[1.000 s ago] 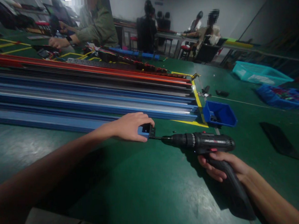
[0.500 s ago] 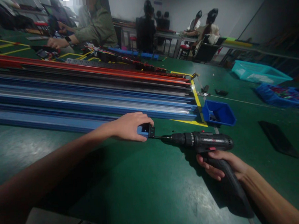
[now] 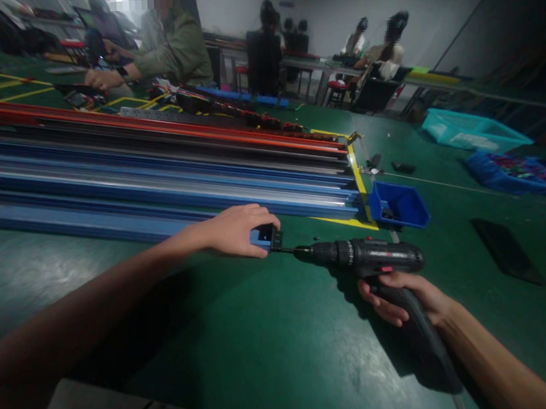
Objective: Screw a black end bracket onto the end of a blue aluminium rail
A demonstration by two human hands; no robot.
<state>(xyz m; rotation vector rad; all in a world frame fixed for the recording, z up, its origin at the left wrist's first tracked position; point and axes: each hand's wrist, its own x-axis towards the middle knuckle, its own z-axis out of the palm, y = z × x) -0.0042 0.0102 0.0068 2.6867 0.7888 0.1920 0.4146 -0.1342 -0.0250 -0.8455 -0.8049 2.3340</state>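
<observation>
My left hand (image 3: 240, 230) is wrapped round the near end of a long blue rail (image 3: 93, 223) lying on the green tabletop. A small black end cap (image 3: 277, 240) sits at the rail's end, just past my fingertips. From the right, my right hand (image 3: 411, 298) grips a black power drill (image 3: 368, 255) by its handle. The drill lies level, and its long thin bit (image 3: 292, 250) reaches the black cap. I cannot tell whether the bit's tip sits in a screw.
Blue, black and red rails (image 3: 180, 133) lie side by side beyond my left hand. A small blue bin (image 3: 400, 206) stands past the drill, a dark flat slab (image 3: 507, 250) to its right. Teal (image 3: 474, 129) and blue trays (image 3: 516, 174) are farther right. A person's hand (image 3: 103, 78) works across the table.
Hardly anything differs: the view has shifted slightly, while both hands, the drill and the rail keep their places relative to one another.
</observation>
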